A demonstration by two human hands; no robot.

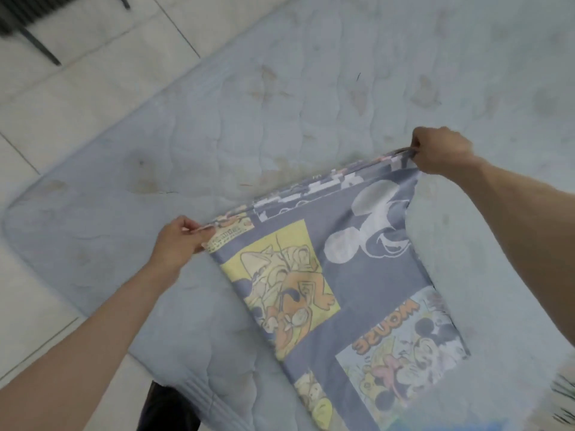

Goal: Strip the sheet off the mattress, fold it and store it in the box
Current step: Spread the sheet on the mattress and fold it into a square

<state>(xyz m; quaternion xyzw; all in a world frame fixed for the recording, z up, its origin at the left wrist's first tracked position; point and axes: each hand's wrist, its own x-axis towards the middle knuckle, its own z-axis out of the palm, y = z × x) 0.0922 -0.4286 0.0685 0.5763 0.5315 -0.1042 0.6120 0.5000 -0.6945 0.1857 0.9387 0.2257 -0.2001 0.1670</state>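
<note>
The sheet (348,275) is grey-blue with yellow and pale cartoon panels. It is folded into a narrow stack of several layers and hangs down over the bare mattress (249,119). My left hand (179,241) pinches the stack's upper left corner. My right hand (441,154) pinches the upper right corner, higher and farther away, so the top edge is stretched taut between them. The mattress is pale blue, quilted and stained, with no cover on it. No box is in view.
Pale floor tiles (62,98) surround the mattress at left and top left. A dark slatted object with thin black legs (28,23) stands at the top left corner. A dark shape (168,405) shows below the mattress edge at the bottom.
</note>
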